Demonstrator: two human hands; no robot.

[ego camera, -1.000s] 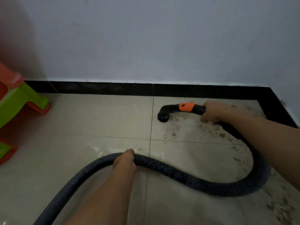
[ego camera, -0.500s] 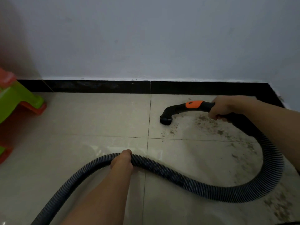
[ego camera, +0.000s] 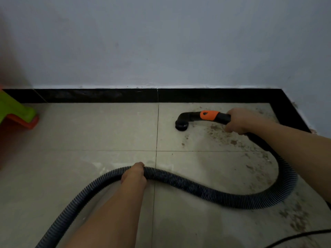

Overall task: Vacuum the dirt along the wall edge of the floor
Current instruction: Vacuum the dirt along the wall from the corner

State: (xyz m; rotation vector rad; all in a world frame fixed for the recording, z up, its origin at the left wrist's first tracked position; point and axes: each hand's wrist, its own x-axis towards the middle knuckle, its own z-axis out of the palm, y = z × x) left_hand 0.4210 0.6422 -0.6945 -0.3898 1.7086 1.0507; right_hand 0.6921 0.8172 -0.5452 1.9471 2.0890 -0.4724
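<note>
Grip, right hand [ego camera: 240, 120]: fingers wrapped round the rear of the black wand [ego camera: 193, 117], just behind the orange collar [ego camera: 209, 115]. Grip, left hand [ego camera: 135, 174]: closed over the ribbed hose [ego camera: 197, 189] mid-run, well apart from the wall. The hose loops out to the right and curves up to the wand.

The nozzle [ego camera: 181, 125] is mouth-down at the floor [ego camera: 89, 131], near the black skirting [ego camera: 206, 95] but apart from it. The wand's long axis runs about parallel to the far wall [ego camera: 161, 42], nozzle end to the left.

The dirt [ego camera: 222, 136] is a brown scatter that starts just right of the nozzle, runs under the right hand toward the corner, and carries on down the right side.

Judgement: the dirt lies rightward of the nozzle, so the next stroke should pull right along the skirting. The right hand is nearer and steers. The left hand only feeds slack.
</note>
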